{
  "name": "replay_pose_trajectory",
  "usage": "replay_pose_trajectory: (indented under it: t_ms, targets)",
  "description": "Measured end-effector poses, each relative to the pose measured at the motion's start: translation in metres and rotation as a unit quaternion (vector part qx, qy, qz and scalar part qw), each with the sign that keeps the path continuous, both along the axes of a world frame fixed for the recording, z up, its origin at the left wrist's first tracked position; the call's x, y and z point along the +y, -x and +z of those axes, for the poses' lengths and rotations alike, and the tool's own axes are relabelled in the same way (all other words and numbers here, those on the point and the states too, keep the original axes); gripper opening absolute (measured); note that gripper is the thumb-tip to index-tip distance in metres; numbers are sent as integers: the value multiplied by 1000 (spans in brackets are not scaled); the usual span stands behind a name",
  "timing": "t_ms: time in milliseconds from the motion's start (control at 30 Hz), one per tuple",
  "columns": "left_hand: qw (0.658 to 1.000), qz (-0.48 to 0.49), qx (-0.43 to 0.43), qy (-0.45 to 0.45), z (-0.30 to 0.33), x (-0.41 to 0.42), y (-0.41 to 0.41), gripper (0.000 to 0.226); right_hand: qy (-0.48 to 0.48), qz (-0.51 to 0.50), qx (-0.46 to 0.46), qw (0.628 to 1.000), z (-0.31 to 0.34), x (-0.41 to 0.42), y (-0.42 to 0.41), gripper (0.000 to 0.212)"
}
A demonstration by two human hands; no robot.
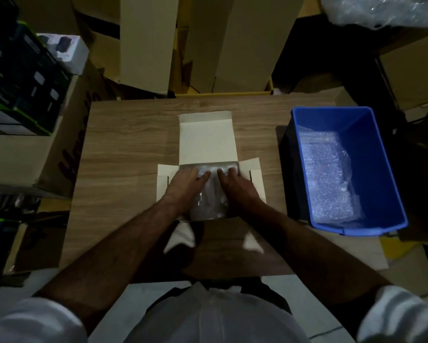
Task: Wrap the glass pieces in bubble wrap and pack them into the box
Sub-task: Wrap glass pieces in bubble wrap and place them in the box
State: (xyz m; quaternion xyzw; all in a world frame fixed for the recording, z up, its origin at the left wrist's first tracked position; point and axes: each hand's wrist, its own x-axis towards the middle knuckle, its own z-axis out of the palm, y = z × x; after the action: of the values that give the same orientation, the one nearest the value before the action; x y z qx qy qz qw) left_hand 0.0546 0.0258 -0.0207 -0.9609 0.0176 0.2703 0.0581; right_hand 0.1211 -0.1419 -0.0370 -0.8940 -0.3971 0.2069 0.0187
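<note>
Both grips are laid flat, fingers spread: left hand (183, 185) & right hand (235, 185) press the wrapped bundle (209, 204) into the box (205, 137), frame centre. Bundle's long axis runs top-to-bottom, directly under both palms, equally near. Bin (381, 174) w/ more wrap at right.

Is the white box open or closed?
Open. The box has its lid flat on the table, side flaps spread.
</note>
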Motion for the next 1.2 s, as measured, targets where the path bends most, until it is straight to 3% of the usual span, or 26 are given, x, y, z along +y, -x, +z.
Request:
replay_pose_trajectory:
  t_ms: [200, 333, 433, 533, 633, 767, 1000, 1200]
  targets:
    - [999, -27, -3, -35, 1, 3, 8, 116, 23, 18, 10, 1000, -10, -1, -2, 97]
    - [1000, 5, -6, -10, 8, 4, 16, 110, 2, 22, 38, 999, 6, -10, 0, 107]
    - [998, 36, -29, 30, 18, -1, 24, 98, -72, -17, 45, 996, 29, -26, 3, 100]
    - [986, 86, -106, 99, 33, -16, 24, 94, -155, -68, 33, 985, 52, -50, 3, 88]
    - [960, 88, -202, 174, 42, -51, 16, 86, -171, -106, -15, 979, 64, -88, -3, 84]
    - [948, 96, -229, 198, 42, -113, -12, 87, -175, -181, -38, 967, 66, -151, -16, 79]
    - [910, 51, -310, 270, 39, -214, -63, 66, -129, -183, -31, 974, 51, -242, -47, 75]
    - [948, 68, -249, 186, 15, -247, -101, 81, 43, -123, 37, 991, 23, -275, -89, 85]
